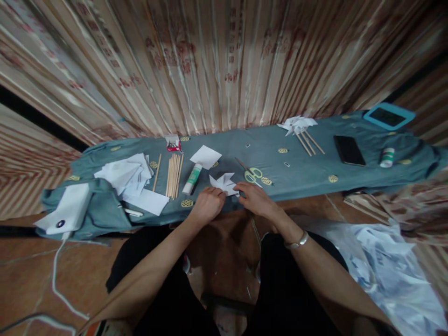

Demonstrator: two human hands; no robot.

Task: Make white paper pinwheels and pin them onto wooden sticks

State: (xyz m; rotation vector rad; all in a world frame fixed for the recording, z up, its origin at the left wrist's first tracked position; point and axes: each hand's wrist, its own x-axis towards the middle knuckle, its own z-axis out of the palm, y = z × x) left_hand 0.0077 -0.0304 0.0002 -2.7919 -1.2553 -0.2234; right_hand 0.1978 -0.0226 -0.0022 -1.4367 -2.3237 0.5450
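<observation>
A white paper pinwheel (224,182) lies at the front edge of the cloth-covered table, between my two hands. My left hand (209,204) is closed, its fingers pinching the pinwheel's near left side. From the other side, my right hand (255,198) has thumb and forefinger closed on the pinwheel's right edge. Just beyond the right hand are scissors (252,174) with light green handles. A green and white glue stick (192,179) lies left of the pinwheel, its far end touching a square sheet of white paper (206,157).
Wooden sticks (173,175), a small red box (173,143) and stacked paper (128,175) lie to the left. Finished pinwheels on sticks (298,125), a black phone (349,150), another glue stick (387,157) and a blue-framed tablet (389,116) lie right. Plastic bags (388,266) are on the floor.
</observation>
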